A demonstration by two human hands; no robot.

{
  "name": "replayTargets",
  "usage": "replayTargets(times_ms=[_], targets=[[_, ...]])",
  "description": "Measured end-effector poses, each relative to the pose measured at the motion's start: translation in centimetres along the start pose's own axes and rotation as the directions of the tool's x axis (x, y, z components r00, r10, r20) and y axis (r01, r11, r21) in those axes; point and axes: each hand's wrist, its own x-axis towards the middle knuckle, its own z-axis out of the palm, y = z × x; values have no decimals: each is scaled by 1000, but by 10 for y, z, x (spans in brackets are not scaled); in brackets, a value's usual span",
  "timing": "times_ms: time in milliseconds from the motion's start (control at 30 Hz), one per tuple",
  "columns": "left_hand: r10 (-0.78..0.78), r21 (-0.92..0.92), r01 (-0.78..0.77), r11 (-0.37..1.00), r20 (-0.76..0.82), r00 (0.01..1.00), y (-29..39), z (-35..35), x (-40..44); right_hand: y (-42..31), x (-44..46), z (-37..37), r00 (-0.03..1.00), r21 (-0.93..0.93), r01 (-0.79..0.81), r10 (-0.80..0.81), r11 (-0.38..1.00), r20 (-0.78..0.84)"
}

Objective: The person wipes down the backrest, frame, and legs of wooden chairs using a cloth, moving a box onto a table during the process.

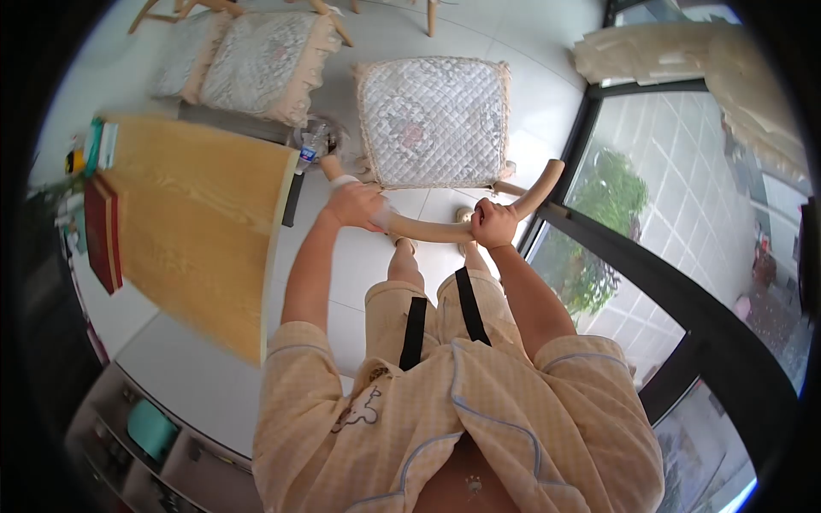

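A wooden chair with a curved armrest rail point(432, 231) stands right in front of me. Its seat carries a quilted, lace-edged floral cushion point(434, 120). My left hand point(355, 206) is closed around the left part of the rail. A thin whitish cloth point(385, 215) shows beside its fingers and against the wood; its exact kind is blurred. On the right part of the rail, my right hand point(494, 224) is wrapped around the wood with the fingers curled over. Both forearms reach forward from short sleeves.
A wooden table point(197, 214) stands to my left, with a dark red book point(103, 232) at its far side. Cushioned chairs point(261, 68) are at the upper left. Plastic bottles point(312, 147) sit beside the table. A dark-framed glass door point(650, 265) borders the right.
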Motion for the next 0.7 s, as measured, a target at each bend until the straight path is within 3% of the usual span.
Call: replayTargets(times_ms=[67,133,200,267,333,367,500,567,700], targets=[[69,4,-69,998,38,997,-23,-9,-2,-1,4,-12,990,43,9,-15,999,144],[96,55,-113,992,254,962,-46,-17,-2,-7,7,-18,995,75,-3,-4,997,102],[126,66,-153,986,310,942,-61,-27,3,-9,8,-17,999,91,25,-28,996,25],[155,77,-195,978,364,919,-66,-36,14,-13,13,-26,998,70,31,-35,997,59],[-104,194,-49,980,703,704,-66,-48,30,-11,11,-21,999,85,47,-47,995,-6],[-124,178,-21,984,759,639,-71,-57,39,-8,9,-17,999,105,40,-38,994,-17],[-59,91,-34,995,848,527,-88,-54,52,-7,9,-22,996,64,15,-21,998,85],[-72,29,97,995,874,480,-90,-55,51,-4,3,-17,995,67,1,-7,998,96],[-103,49,113,992,832,545,-88,-56,47,3,-5,-2,999,85,30,-33,996,37]])
